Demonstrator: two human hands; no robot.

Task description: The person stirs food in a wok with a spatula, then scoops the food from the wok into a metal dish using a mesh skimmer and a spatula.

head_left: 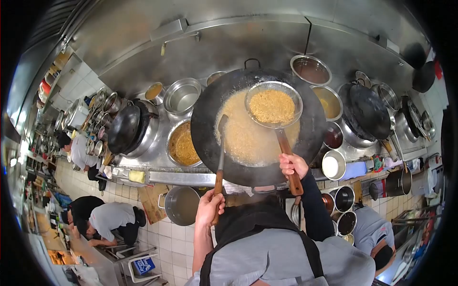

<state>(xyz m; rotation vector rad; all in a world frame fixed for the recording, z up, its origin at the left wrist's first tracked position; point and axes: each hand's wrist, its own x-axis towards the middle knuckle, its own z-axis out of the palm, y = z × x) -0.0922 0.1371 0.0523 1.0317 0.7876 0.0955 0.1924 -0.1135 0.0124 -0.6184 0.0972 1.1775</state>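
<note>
My left hand (210, 206) is closed around the wooden handle of a metal wok spatula (222, 148), whose blade dips into the left side of a large black wok (205, 119). In my right hand (293, 167) is the wooden handle of a round mesh strainer (298, 95). Its bowl is heaped with golden-brown, minced-looking food (272, 106) and hangs over the wok. Below it, pale cloudy liquid with small bits (238, 138) fills the wok's bottom. The strainer's bowl hides part of that liquid.
A pan of brown food (185, 145) stands left of the wok, near a steel pot (182, 97). A bowl of reddish liquid (311, 70) sits behind. More woks (125, 127) flank both sides. A grey pot (182, 206) is lower left; several people (114, 218) are nearby.
</note>
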